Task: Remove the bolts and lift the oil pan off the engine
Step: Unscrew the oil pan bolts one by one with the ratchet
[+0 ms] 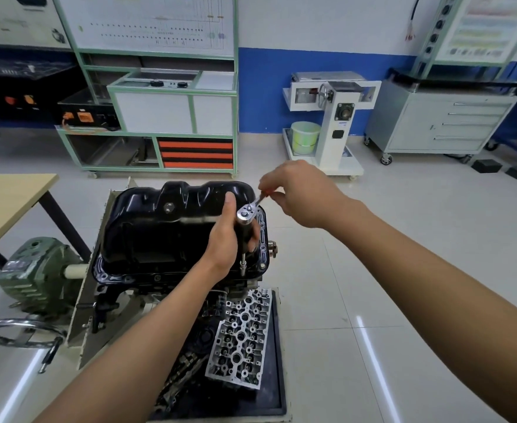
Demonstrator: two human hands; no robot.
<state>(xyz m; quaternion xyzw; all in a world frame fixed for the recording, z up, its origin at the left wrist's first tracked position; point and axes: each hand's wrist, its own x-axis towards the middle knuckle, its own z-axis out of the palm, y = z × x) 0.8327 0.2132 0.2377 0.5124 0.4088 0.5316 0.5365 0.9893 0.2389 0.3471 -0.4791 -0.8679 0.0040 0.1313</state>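
Oil pan: black, glossy pressed steel, deep sump with ribbed far wall. Sits sump-up on upturned engine, flange flat against block, not lifted. Flange paint scuffed to silver at near-left corner.

Drain plug: silver, in pan's upper face.

Bolts: small round silver spots spaced along right flange; seated or loose unclear.

Ratchet: chrome head, extension upright, socket down on flange at near-right corner.

Engine: dark, greasy, directly under pan.
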